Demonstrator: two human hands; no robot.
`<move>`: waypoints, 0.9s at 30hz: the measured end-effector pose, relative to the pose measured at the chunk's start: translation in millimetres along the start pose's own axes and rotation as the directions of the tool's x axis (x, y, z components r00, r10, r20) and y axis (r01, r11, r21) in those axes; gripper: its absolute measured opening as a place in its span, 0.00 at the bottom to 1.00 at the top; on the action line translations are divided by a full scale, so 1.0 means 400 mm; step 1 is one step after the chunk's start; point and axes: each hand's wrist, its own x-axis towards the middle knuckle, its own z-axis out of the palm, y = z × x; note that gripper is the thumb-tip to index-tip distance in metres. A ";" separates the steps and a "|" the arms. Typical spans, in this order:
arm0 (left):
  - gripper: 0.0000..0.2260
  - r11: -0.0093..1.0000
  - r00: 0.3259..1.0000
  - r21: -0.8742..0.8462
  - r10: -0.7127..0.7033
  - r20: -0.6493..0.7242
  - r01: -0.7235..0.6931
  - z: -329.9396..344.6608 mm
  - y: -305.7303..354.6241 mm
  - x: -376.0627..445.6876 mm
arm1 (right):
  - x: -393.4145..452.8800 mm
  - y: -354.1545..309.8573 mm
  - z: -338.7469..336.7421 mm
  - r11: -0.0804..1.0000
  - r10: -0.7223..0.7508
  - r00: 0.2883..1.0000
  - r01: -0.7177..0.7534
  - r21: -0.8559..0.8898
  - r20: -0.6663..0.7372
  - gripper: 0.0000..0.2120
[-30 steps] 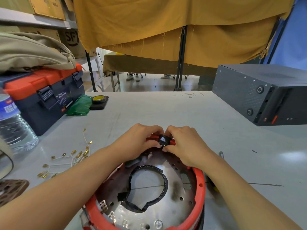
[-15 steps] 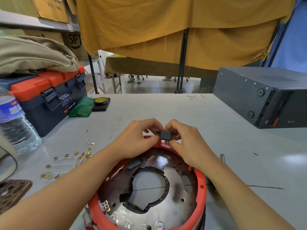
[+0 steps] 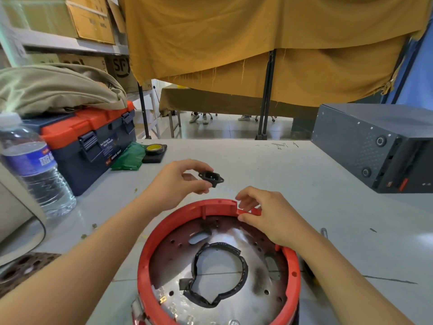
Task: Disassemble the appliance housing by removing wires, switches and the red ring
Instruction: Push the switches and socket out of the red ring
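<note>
Now your left hand (image 3: pixel 178 184) pinches one small black socket part (image 3: pixel 211 178) between thumb and fingertips, lifted clear of the table (image 3: pixel 281 174) and just beyond the far rim of the housing. Your right hand (image 3: pixel 269 219) rests on that far rim, thumb and curled fingers gripping the red ring (image 3: pixel 150 249) beside a notch. The ring sits around the top of the one appliance housing (image 3: pixel 234 292), which lies open toward you near the table's front edge. Inside it you see a shiny metal plate with small holes and a torn black gasket (image 3: pixel 220 273) around the central opening; nothing loose lies in it that you can make out.

To your left stands one toolbox (image 3: pixel 89 141), blue with an orange lid, latched closed, so its contents are hidden; a tan bag (image 3: pixel 56 90) lies on top. One plastic water bottle (image 3: pixel 35 174) stands upright just beside it, holding clear liquid. One roll of yellow tape (image 3: pixel 155 148) sits on a dark pad next to a green cloth (image 3: pixel 127 158). One dark grey box (image 3: pixel 379 148) occupies the right side, well apart from the housing.
</note>
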 end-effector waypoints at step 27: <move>0.10 0.838 0.993 0.534 -0.093 -0.066 0.114 -0.102 -0.245 -0.003 | 0.001 -0.005 -0.001 0.998 0.048 0.999 -0.047 0.039 -0.011 0.10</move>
